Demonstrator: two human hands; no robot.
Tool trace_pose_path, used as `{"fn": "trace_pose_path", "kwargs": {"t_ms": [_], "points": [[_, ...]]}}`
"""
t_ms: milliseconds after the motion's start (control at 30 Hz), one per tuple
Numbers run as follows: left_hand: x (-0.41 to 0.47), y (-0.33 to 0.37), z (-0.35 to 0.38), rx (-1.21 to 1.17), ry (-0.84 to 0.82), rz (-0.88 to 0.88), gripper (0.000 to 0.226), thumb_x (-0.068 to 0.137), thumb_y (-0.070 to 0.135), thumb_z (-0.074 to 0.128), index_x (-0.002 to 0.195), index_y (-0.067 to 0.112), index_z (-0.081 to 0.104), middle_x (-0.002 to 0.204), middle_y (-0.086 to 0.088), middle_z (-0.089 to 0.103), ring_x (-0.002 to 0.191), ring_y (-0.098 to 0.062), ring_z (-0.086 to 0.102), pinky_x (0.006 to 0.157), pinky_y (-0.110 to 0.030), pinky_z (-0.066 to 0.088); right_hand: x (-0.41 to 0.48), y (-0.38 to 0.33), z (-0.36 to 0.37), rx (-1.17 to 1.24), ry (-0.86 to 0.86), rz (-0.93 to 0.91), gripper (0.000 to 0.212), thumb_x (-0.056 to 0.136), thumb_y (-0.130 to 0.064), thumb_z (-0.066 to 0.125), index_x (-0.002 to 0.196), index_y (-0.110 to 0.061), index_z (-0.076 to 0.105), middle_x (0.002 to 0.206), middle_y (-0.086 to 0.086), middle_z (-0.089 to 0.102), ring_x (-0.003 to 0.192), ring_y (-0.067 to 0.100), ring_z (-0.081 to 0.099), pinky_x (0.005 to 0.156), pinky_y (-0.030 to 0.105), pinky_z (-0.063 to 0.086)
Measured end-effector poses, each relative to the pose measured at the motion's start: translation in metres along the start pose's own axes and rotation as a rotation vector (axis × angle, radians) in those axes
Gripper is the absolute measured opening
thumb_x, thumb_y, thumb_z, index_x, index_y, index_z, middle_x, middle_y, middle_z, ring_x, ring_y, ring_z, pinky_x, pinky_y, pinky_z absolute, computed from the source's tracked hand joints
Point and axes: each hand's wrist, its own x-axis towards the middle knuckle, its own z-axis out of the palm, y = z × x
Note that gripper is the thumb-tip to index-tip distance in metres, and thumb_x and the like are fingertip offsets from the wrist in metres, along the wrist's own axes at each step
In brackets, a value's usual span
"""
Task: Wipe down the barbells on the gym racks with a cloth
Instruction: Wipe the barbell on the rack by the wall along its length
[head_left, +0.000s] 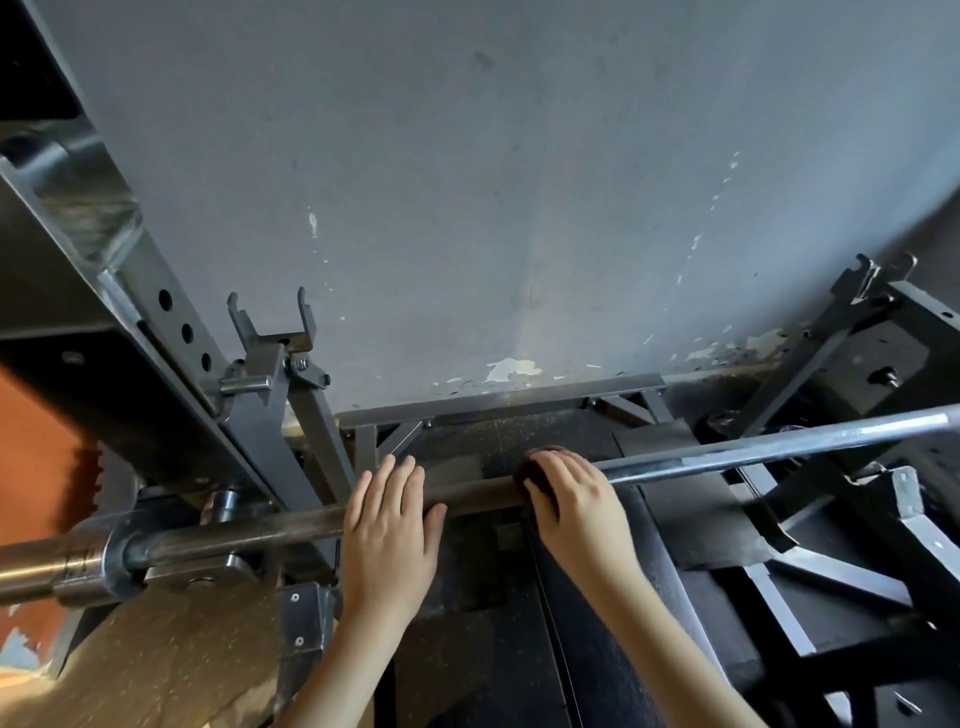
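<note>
Dark cloth (522, 475) in curled right fingers (558, 467) on barbell (234, 530); left fingers (395, 480) flat on it

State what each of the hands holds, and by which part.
The right hand grips a dark cloth, bunched round the barbell on its shaft. The left hand holds nothing: it lies flat on the shaft alongside.

Glossy steel barbell (727, 457), fuzzy dark cloth (540, 480), matt chipped painted wall (493, 182).
</note>
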Motion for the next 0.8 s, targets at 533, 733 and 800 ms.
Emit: {"fn": "trace_pose_path", "kwargs": {"t_ms": [533,733,800], "points": [[-0.001,-0.003,-0.002,-0.049,-0.029,0.016,0.068,0.104,0.04,0.008,0.125,0.004,0.062,0.133,-0.011,0.059,0.128,-0.028,0.052,0.111,-0.043,0.028,-0.001,-0.045,0.021,-0.071,0.023,0.109,0.039,0.095,-0.039,0.044,0.117,-0.014,0.065,0.111,0.004,0.066,0.103,0.023,0.061,0.094,0.04,0.046],[0.001,-0.013,-0.009,-0.054,-0.073,0.065,0.067,0.104,0.042,0.01,0.128,0.006,0.061,0.135,-0.009,0.058,0.127,-0.026,0.053,0.111,-0.038,0.024,0.001,-0.008,0.004,-0.118,0.039,-0.019,0.038,0.094,-0.041,0.048,0.117,-0.017,0.067,0.108,-0.002,0.068,0.101,0.02,0.062,0.093,0.036,0.042],[0.001,-0.023,-0.011,-0.036,-0.074,0.003,0.069,0.103,0.044,0.009,0.129,0.005,0.06,0.135,-0.009,0.058,0.128,-0.027,0.052,0.112,-0.039,0.022,0.0,-0.026,0.015,-0.059,0.042,0.048,0.035,0.093,-0.038,0.049,0.113,-0.015,0.067,0.109,0.003,0.068,0.105,0.025,0.061,0.1,0.041,0.042]]}}
